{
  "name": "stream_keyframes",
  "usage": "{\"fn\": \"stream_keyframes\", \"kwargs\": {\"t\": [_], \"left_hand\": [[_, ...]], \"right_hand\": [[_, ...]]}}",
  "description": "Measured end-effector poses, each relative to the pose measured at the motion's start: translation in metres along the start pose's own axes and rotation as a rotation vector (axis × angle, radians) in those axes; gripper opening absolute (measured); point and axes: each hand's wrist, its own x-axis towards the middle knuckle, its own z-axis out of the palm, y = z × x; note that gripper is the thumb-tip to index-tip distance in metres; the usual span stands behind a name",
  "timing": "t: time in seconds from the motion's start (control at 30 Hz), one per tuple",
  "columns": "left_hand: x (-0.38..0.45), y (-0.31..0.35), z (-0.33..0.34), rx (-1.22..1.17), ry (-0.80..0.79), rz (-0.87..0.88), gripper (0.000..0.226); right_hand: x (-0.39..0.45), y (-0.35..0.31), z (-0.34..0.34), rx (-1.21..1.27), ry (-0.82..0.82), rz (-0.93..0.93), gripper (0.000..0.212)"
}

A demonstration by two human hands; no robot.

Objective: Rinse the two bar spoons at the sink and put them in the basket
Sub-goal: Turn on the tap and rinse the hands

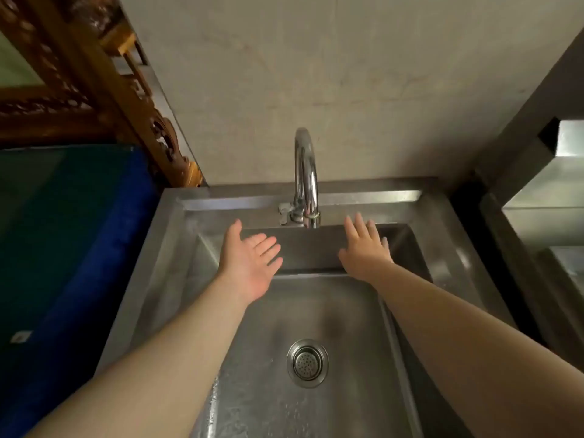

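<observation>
Both the left hand (pixel 249 267) and right hand (pixel 366 245) hovered spread and empty mid-frame over the sink (pixel 177 248), flanking the faucet (pixel 305 181); neither spoons nor basket showed anywhere.

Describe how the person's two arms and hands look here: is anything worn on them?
Both arms are bare as far as the picture shows: no sleeves reach into view. The left hand and the right hand wear no gloves, and I see no ring, watch or bracelet on either one. The forearms are slim, and no markings show on them. Fine details on the fingers are slightly blurred.
</observation>
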Motion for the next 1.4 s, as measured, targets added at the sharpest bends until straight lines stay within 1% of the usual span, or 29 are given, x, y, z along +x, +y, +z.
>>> {"fn": "stream_keyframes", "kwargs": {"t": [0.07,0.17,0.27,0.33,0.53,0.73,0.97,1.4], "left_hand": [[0.012,0.002,-0.001,-0.098,-0.035,-0.020,0.086],[0.024,0.003,0.001,-0.212,-0.108,-0.016,0.091],[0.030,0.003,0.001,-0.264,-0.154,-0.005,0.093],[0.033,0.003,0.001,-0.293,-0.168,-0.005,0.092],[0.036,-0.003,-0.001,-0.345,-0.165,0.013,0.090],[0.036,-0.001,-0.002,-0.389,-0.203,0.036,0.087],[0.038,0.011,0.003,-0.390,-0.237,0.056,0.086],[0.040,0.020,0.010,-0.388,-0.251,0.074,0.086]], "right_hand": [[0.008,0.004,0.003,-0.086,-0.024,-0.001,0.080],[0.014,0.011,0.010,-0.116,-0.053,0.020,0.080],[0.012,0.011,0.020,-0.278,0.027,-0.006,0.087],[0.016,0.011,0.024,-0.337,0.062,-0.019,0.090],[0.018,0.016,0.027,-0.264,0.053,-0.032,0.094],[0.019,0.015,0.026,-0.220,0.045,-0.024,0.096],[0.020,0.016,0.025,-0.269,0.027,-0.032,0.100],[0.022,0.019,0.027,-0.269,0.037,-0.043,0.102]]}}
